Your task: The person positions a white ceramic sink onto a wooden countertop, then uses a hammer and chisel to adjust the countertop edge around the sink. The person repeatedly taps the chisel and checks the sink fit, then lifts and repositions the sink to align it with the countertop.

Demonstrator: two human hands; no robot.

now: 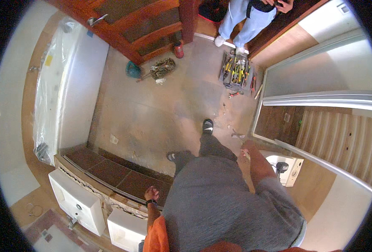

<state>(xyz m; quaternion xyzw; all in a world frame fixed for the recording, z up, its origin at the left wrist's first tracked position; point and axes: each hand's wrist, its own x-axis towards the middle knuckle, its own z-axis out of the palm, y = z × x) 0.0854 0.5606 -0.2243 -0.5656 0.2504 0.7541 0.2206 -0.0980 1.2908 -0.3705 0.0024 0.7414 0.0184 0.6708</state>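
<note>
My left hand (152,193), with a dark band at its wrist, is over the dark tiled ledge (110,171). Its fingers are loosely bent and apart, and nothing shows in them. On the other side, my right hand (247,148) hangs by my thigh with its fingers curled closed. Whatever it may hold is too small to make out. Just beyond it is a small dark grey object (237,135), and I cannot tell whether the hand touches it. A white toilet-like fixture (297,173) with a dark device (281,167) on it stands beside my right forearm.
White basins (77,206) line the left. A plastic-covered bathtub (83,80) lies beyond them. A tool tray (236,71) sits near a person (253,17) at the doorway. A rope bundle (162,68), teal item (132,69) and red canister (178,49) rest by the wooden door (131,31).
</note>
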